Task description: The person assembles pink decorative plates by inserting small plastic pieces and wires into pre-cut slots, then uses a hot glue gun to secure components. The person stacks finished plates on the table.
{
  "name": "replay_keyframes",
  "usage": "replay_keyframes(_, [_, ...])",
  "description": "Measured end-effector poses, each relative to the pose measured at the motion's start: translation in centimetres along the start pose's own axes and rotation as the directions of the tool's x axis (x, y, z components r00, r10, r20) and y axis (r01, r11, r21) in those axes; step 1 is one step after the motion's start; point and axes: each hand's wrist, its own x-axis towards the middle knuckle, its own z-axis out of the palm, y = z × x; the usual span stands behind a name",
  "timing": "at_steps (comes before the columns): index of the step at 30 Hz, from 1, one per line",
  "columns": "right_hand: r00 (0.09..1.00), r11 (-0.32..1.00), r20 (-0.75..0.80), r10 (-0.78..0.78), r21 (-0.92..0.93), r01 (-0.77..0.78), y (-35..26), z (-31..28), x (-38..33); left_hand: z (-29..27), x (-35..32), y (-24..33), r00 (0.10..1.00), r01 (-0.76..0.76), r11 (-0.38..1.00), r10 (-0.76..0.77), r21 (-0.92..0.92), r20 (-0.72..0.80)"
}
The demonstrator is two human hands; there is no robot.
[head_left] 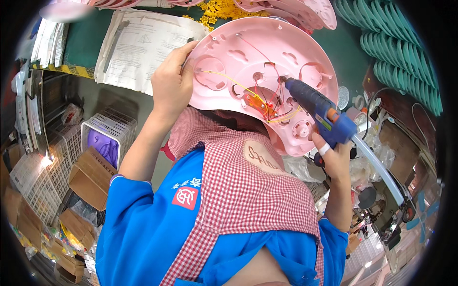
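Observation:
My left hand (172, 82) grips the left rim of a round pink plastic shell (229, 52), held up with its hollow inner side facing me. Thin red and yellow wires (261, 97) and a small orange board lie inside the shell near its lower middle. My right hand (335, 157) holds a blue glue gun (317, 108) by its handle, a white bandage on one finger. The gun's nozzle points up-left and touches the shell's inside just right of the wires. A clear glue stick (379, 169) sticks out of the gun's back toward the lower right.
Stacked pink shells (305, 12) and small yellow parts (219, 9) lie on the green bench behind, with paper sheets (138, 47) to the left. Green ribbed parts (396, 43) are piled at the right. White baskets (107, 131) and cardboard boxes (90, 176) stand on the floor at the left.

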Motion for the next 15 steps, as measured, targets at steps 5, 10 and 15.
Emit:
replay_keyframes(5, [0.988, 0.976, -0.012, 0.156, -0.153, -0.156, -1.1, -0.8, -1.3, 0.3, 0.4, -0.1, 0.997, 0.069, 0.998, -0.068, -0.012, 0.037])
replay_keyframes(10, [0.998, 0.866, 0.06, 0.019, -0.5, 0.014, 0.1, -1.9, -3.0, 0.7, 0.5, -1.1, 0.965, 0.255, 0.917, -0.221, -0.306, 0.144])
replay_keyframes(15, [0.988, 0.985, -0.154, 0.031, 0.174, -0.004, 3.4, -1.4, -4.7, -4.5, 0.3, -2.0, 0.97, 0.161, 0.9, -0.219, -0.405, -0.101])
